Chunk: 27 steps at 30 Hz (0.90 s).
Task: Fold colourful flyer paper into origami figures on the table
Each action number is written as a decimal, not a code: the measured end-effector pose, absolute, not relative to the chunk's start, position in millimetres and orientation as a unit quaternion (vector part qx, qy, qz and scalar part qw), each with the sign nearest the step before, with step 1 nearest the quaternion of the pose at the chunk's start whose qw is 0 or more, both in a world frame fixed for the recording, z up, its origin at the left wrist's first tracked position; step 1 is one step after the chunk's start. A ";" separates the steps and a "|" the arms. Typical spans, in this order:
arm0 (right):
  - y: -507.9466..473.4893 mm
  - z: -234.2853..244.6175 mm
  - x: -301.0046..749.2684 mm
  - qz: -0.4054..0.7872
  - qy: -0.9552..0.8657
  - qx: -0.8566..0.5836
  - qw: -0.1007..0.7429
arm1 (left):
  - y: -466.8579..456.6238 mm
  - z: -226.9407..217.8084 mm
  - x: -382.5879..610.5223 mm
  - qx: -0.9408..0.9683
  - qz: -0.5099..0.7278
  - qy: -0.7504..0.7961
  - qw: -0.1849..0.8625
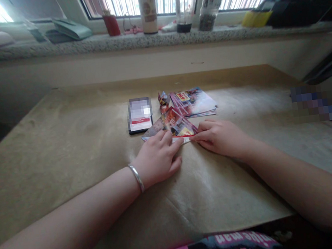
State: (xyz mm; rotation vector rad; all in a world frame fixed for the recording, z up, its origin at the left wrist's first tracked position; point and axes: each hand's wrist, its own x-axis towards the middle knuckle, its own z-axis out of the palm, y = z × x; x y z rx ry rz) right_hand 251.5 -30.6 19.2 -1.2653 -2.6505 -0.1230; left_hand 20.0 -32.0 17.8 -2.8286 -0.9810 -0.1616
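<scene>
A printed flyer (174, 120), folded to a triangle with a white strip along its near edge, lies on the table between my hands. My left hand (159, 157), with a silver bangle at the wrist, rests on its lower left part. The fingers there are apart and press the paper down. At the right corner, my right hand (217, 136) has its fingers curled together on the paper's edge; the fingertips are partly hidden. Just behind lies a stack of printed flyers (201, 100). Beside that stack stands a small folded paper piece (163, 102).
A phone (140, 115) with a blurred screen lies left of the flyer. The table (76, 159) has a brownish cover. A blurred long object (317, 104) is at the right. On the windowsill (108, 44) stand a tall bottle (148, 7), a red container (111, 24) and other items.
</scene>
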 end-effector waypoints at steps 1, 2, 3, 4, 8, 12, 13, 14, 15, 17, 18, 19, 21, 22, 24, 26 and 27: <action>-30.5 19.7 252.7 -0.032 -0.893 -0.439 0.094 | -32.0 17.8 20.0 -0.941 -0.053 -0.327 0.071; -30.1 20.3 254.4 -0.021 -0.889 -0.449 0.089 | -32.0 17.9 20.1 -0.941 -0.051 -0.327 0.070; -29.4 20.9 256.5 -0.011 -0.885 -0.457 0.085 | -32.0 18.2 20.1 -0.942 -0.048 -0.326 0.069; -28.5 21.4 258.9 -0.002 -0.882 -0.464 0.084 | -31.9 18.6 20.1 -0.942 -0.046 -0.325 0.069; -23.8 23.9 268.4 0.026 -0.870 -0.488 0.064 | -31.4 19.7 19.9 -0.944 -0.040 -0.320 0.071; -21.5 28.0 272.2 0.034 -0.860 -0.508 0.035 | -31.3 19.9 19.8 -0.945 -0.035 -0.319 0.069; -21.5 29.3 272.3 0.034 -0.857 -0.514 0.027 | -31.3 20.0 19.8 -0.945 -0.033 -0.319 0.068; -21.6 30.5 272.1 0.034 -0.854 -0.519 0.019 | -31.3 20.1 19.9 -0.945 -0.031 -0.319 0.067; -21.7 31.5 271.9 0.033 -0.851 -0.524 0.011 | -31.2 20.3 20.0 -0.945 -0.030 -0.319 0.067; -21.8 32.7 272.2 0.030 -0.845 -0.533 0.001 | -31.1 20.5 19.9 -0.945 -0.028 -0.319 0.067; -21.7 32.8 272.8 0.029 -0.844 -0.536 -0.002 | -31.0 20.5 19.8 -0.945 -0.029 -0.318 0.067; -21.4 32.8 273.7 0.028 -0.842 -0.538 -0.003 | -30.9 20.4 19.7 -0.946 -0.030 -0.317 0.067; -20.3 32.1 276.3 0.031 -0.841 -0.540 -0.002 | -30.7 19.8 19.3 -0.946 -0.034 -0.314 0.068; -19.8 31.8 277.7 0.035 -0.841 -0.540 -0.001 | -30.6 19.4 19.2 -0.946 -0.037 -0.313 0.069; -18.8 31.4 280.0 0.043 -0.842 -0.537 0.000 | -30.6 18.7 18.8 -0.946 -0.041 -0.313 0.072; -18.4 31.7 280.9 0.044 -0.846 -0.531 0.000 | -30.6 18.3 18.7 -0.946 -0.040 -0.313 0.074; -18.4 32.0 280.9 0.042 -0.849 -0.527 0.001 | -30.6 18.3 18.8 -0.946 -0.038 -0.313 0.075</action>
